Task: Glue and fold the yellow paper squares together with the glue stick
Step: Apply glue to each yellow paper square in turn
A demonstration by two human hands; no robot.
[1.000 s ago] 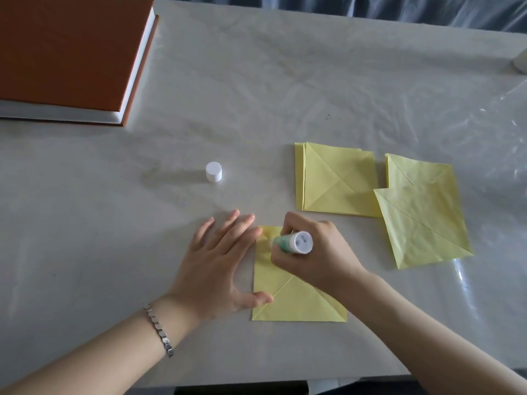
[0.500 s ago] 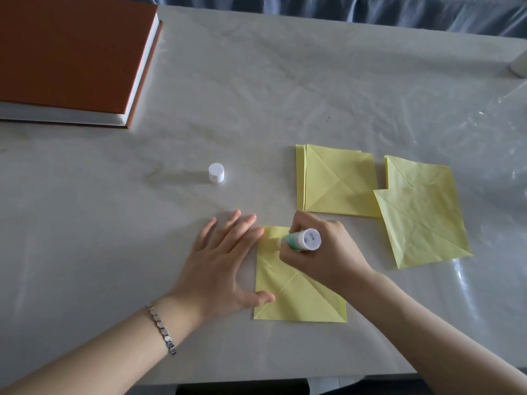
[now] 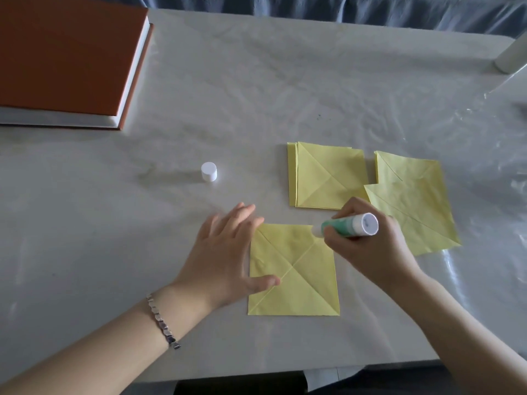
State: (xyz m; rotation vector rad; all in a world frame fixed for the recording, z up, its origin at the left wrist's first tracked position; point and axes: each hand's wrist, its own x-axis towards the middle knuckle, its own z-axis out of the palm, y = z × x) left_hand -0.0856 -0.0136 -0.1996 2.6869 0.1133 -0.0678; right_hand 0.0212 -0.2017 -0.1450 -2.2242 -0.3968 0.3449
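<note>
A creased yellow paper square lies flat near the table's front edge. My left hand rests flat on its left edge, fingers straight, thumb on the paper. My right hand grips a green and white glue stick, whose tip touches the square's top right corner. A neat stack of yellow squares lies just behind. Two more yellow squares overlap to the right of that stack.
The glue stick's white cap stands on the table left of the papers. An orange hardcover book lies at the far left corner. A white cylinder sits at the far right edge. A wrinkled clear plastic sheet covers the table.
My right hand has slid the glue stick from the square's upper left across to its top right corner. My left hand has stayed on the paper's left edge.
</note>
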